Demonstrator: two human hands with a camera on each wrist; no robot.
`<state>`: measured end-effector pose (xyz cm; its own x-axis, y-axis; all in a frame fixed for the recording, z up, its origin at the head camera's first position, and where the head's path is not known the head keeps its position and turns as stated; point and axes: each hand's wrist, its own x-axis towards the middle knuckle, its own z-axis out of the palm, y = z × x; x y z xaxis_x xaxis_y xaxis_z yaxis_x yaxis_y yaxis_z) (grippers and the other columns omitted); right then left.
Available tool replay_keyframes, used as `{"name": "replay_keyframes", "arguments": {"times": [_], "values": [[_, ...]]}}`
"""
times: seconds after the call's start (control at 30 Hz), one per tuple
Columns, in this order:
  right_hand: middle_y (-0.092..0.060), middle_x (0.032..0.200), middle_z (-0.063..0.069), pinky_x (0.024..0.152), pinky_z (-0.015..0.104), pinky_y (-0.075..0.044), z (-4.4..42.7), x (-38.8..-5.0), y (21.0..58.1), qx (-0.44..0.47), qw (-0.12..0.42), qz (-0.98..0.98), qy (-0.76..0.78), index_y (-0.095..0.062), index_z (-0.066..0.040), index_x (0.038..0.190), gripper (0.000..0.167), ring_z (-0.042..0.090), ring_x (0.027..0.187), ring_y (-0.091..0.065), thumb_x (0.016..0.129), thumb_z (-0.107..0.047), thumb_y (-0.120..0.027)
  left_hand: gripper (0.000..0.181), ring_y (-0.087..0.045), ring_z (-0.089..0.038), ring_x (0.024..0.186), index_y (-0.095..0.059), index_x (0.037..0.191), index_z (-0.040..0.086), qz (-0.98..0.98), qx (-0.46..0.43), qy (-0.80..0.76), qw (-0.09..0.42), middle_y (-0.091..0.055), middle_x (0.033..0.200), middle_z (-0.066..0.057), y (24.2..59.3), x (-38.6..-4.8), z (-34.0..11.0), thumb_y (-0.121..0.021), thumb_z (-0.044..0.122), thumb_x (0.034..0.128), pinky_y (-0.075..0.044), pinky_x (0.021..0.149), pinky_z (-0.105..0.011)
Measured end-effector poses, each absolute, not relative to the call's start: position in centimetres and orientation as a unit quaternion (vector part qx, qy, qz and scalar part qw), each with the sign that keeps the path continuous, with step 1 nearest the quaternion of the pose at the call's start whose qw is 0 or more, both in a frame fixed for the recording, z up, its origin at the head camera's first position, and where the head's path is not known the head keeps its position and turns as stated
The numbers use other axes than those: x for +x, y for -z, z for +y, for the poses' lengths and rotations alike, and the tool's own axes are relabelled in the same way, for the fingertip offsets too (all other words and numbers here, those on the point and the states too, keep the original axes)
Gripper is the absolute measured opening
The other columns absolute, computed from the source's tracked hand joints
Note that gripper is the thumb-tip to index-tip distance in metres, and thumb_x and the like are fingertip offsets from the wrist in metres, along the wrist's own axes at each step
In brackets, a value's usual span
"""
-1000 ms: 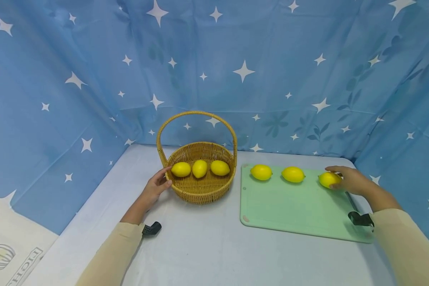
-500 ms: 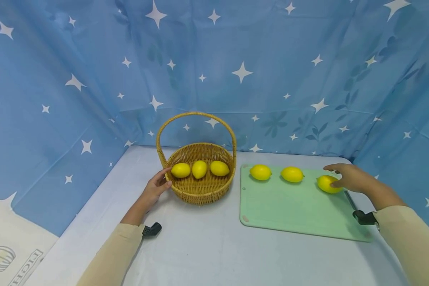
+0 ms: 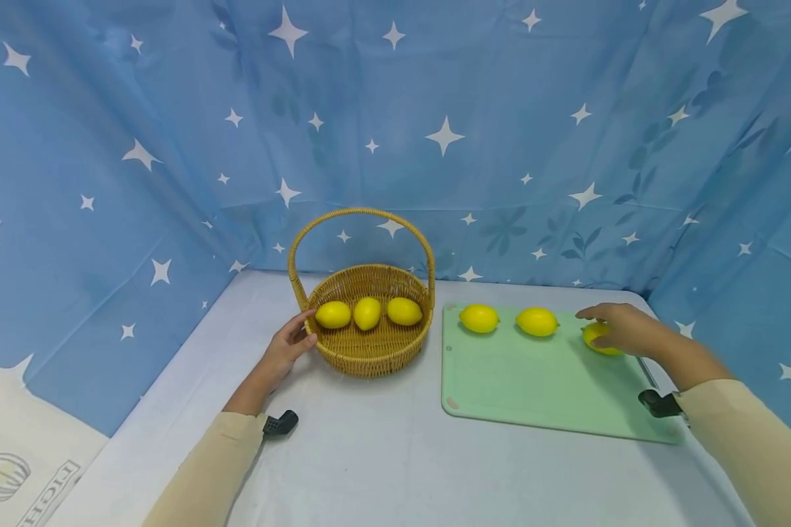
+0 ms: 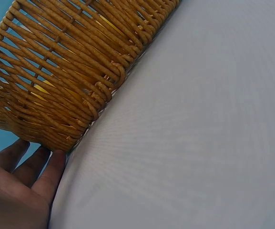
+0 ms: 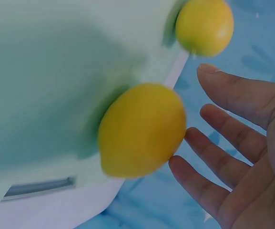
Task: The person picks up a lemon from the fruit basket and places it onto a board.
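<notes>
A wicker basket [image 3: 369,362] with a tall hoop handle stands left of centre, holding three lemons in a row. My left hand [image 3: 286,350] is at its left side, thumb near the rim. In the left wrist view the fingertips [image 4: 56,157] touch the woven wall, and the fingers are fairly straight. On a pale green cutting board [image 3: 521,388] lie three more lemons. Over the rightmost lemon [image 5: 142,131] is my right hand [image 3: 629,329], covering part of it in the head view. Its fingers are spread, two fingertips at the lemon's edge, not curled round it.
The left lemon [image 3: 479,318] and middle lemon [image 3: 537,321] sit along the board's back edge. A slot [image 5: 37,188] runs near one end of the board. White cloth [image 3: 356,454] covers the table, and a blue star-patterned curtain [image 3: 395,146] hangs behind it.
My right hand has moved left over the rightmost lemon. That lemon has shifted slightly toward me and turned a little. The left hand and basket keep their places.
</notes>
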<state>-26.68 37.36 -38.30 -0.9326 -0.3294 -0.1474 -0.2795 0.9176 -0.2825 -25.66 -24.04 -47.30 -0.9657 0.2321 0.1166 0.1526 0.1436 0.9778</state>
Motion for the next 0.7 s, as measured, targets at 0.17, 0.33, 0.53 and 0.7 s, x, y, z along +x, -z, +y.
{"name": "replay_keyframes", "arguments": {"times": [0.17, 0.33, 0.53, 0.7], "values": [[-0.057, 0.128, 0.025, 0.093, 0.062, -0.044, 35.2, -26.4, 37.8, -0.199, 0.078, 0.970, 0.114, -0.058, 0.000, 0.132, 0.050, 0.046, 0.116, -0.050, 0.084, -0.008, -0.075, 0.058, -0.027, -0.040, 0.140, -0.029, 0.153, 0.006, 0.756, 0.126, -0.641, 0.036, -0.017, 0.158, -0.019, 46.3, -25.4, -23.7, -0.054, 0.008, 0.1003, -0.031, 0.109, -0.047], [-0.056, 0.132, 0.021, 0.097, 0.060, -0.042, 32.7, -26.4, 37.1, -0.217, 0.083, 0.966, 0.114, -0.057, -0.001, 0.133, 0.053, 0.044, 0.122, -0.048, 0.084, -0.009, -0.076, 0.058, -0.028, -0.038, 0.140, -0.030, 0.152, 0.006, 0.756, 0.119, -0.642, 0.040, -0.019, 0.158, -0.018, 46.4, -25.4, -23.7, -0.054, 0.007, 0.1002, -0.034, 0.108, -0.042], [-0.056, 0.133, 0.017, 0.099, 0.058, -0.042, 29.4, -27.1, 37.0, -0.252, 0.097, 0.955, 0.124, -0.059, -0.004, 0.133, 0.048, 0.041, 0.125, -0.047, 0.087, -0.010, -0.074, 0.058, -0.026, -0.039, 0.140, -0.030, 0.152, 0.006, 0.753, 0.121, -0.646, 0.038, -0.018, 0.158, -0.018, 46.4, -25.2, -23.8, -0.055, 0.009, 0.1001, -0.032, 0.109, -0.045], [-0.057, 0.132, 0.013, 0.098, 0.053, -0.044, 26.3, -27.5, 36.7, -0.300, 0.084, 0.943, 0.113, -0.059, -0.006, 0.133, 0.047, 0.036, 0.122, -0.051, 0.090, -0.017, -0.072, 0.059, -0.027, -0.040, 0.140, -0.030, 0.152, 0.006, 0.755, 0.115, -0.644, 0.040, -0.018, 0.158, -0.018, 46.3, -25.0, -23.7, -0.057, 0.011, 0.0997, -0.032, 0.109, -0.046]]}}
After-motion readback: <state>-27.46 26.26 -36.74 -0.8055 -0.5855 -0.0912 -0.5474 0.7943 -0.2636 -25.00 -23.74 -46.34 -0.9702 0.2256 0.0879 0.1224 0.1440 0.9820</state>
